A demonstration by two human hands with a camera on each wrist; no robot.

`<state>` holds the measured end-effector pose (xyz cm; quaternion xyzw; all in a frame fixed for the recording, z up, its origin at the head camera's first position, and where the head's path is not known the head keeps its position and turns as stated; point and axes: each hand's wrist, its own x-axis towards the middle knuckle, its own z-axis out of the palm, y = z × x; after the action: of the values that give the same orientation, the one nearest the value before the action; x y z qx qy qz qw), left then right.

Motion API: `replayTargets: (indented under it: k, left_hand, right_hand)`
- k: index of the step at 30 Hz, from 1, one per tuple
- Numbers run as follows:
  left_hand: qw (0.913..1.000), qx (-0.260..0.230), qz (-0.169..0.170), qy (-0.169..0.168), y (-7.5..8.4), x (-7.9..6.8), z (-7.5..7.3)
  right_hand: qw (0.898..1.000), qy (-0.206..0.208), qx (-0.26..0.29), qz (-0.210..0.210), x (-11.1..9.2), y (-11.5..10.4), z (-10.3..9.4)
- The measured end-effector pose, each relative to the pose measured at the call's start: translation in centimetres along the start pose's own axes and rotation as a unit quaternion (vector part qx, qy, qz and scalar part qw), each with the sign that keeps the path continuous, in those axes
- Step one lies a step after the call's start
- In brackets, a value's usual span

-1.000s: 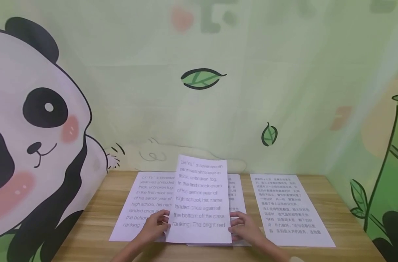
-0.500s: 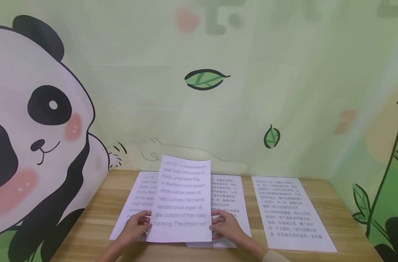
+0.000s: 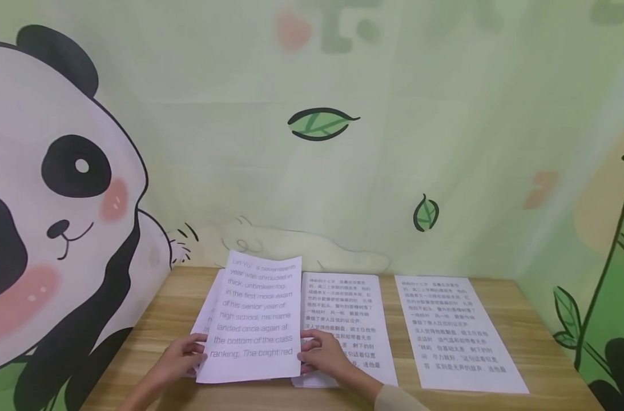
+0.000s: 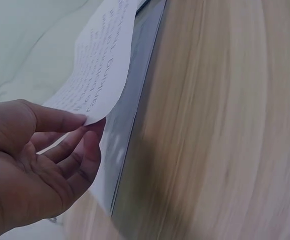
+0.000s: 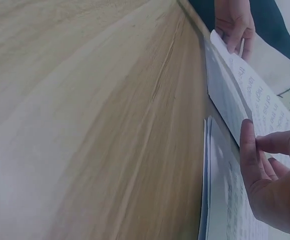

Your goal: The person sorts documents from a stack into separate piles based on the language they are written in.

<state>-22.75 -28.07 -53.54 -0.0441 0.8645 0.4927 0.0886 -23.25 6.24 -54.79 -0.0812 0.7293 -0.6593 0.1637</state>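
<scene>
A white sheet of paper (image 3: 255, 319) with large English print is held up by both hands, tilted above the table. My left hand (image 3: 180, 359) pinches its left edge near the lower corner; in the left wrist view the thumb and fingers grip the curled paper (image 4: 104, 75). My right hand (image 3: 324, 355) pinches the right edge low down, and the right wrist view shows thumb and finger on that edge. Beneath it lies the left pile of English sheets (image 3: 209, 314), mostly covered by the raised sheet.
A middle pile of sheets (image 3: 342, 297) with Chinese print lies partly under my right hand. Further right is another Chinese-printed sheet (image 3: 455, 337). All rest on a wood-grain table (image 3: 409, 397). Behind stands a green backdrop (image 3: 229, 160) with a panda drawing.
Both hands have carried the English sheet leftward, from over the middle pile to over the left pile. The middle pile is now more exposed. The sheet's top edge has dipped slightly.
</scene>
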Motion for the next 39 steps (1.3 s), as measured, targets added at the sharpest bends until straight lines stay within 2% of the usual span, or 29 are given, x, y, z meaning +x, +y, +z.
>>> replayTargets:
  k: [9,15,20,24,31,35,39]
  left_hand:
    - [0.9994,0.012,-0.031,0.009,-1.0,0.2,-2.3]
    - [0.9998,0.000,-0.009,0.020,-1.9,0.6,-3.2]
    - [0.9995,0.006,-0.001,0.032,-2.7,1.0,-3.3]
    - [0.9988,0.018,-0.011,0.044,-2.9,1.2,-3.2]
    - [0.9970,0.043,-0.033,0.056,-2.7,1.3,-2.8]
    - [0.9948,0.067,-0.021,0.074,-2.9,1.4,-3.0]
    - [0.9888,0.110,0.003,0.101,-2.8,1.3,-3.4]
  right_hand:
    - [1.000,-0.003,-0.019,-0.012,1.6,-0.5,2.7]
    - [0.999,-0.015,-0.035,-0.024,2.4,-1.0,3.9]
    - [0.999,-0.010,-0.036,-0.028,2.7,-0.8,4.5]
    - [0.999,-0.007,-0.034,-0.032,2.8,-0.4,4.9]
    - [0.999,-0.026,-0.014,-0.028,2.7,-0.4,4.7]
    - [0.999,-0.032,-0.016,-0.019,2.5,-0.6,4.5]
    - [0.999,-0.037,-0.019,-0.008,2.2,-0.6,4.1]
